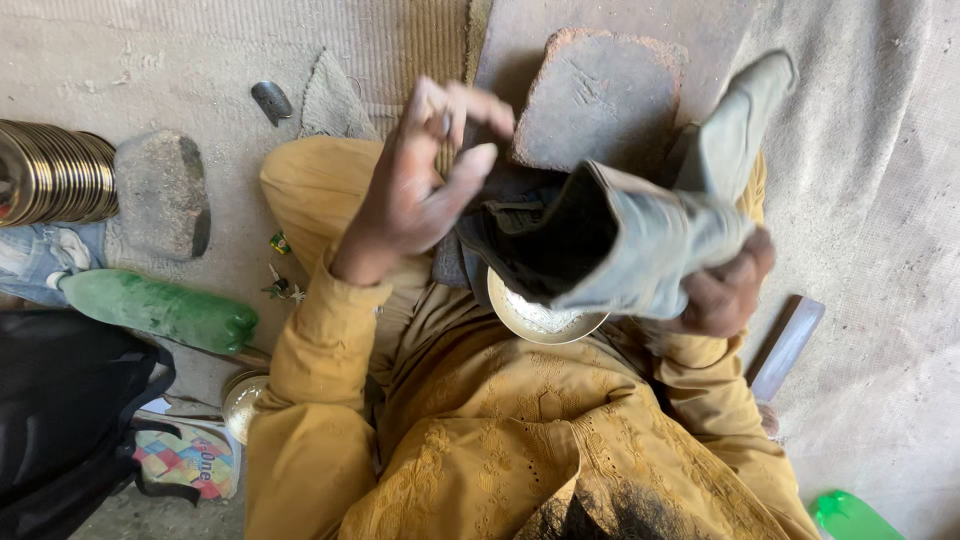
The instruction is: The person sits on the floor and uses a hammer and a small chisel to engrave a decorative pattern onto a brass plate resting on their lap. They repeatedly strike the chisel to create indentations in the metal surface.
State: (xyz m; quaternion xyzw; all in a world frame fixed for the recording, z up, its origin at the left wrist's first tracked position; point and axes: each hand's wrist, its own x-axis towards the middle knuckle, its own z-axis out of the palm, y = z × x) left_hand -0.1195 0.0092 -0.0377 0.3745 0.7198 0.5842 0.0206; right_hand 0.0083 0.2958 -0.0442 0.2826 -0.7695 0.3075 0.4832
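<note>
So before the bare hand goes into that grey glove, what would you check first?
1. Glove held firmly by right hand: ok.
2. Glove opening spread and facing left hand: ok.
3. Left hand free: not ok, a small dark object seems pinched at its fingertips.
4. Metal bowl on lap steady: cannot tell, mostly hidden under the glove.
5. Inside of glove free of debris: cannot tell, too dark.

A green bottle (160, 308) lies near stacked metal discs (55, 172), perhaps brass.
</note>
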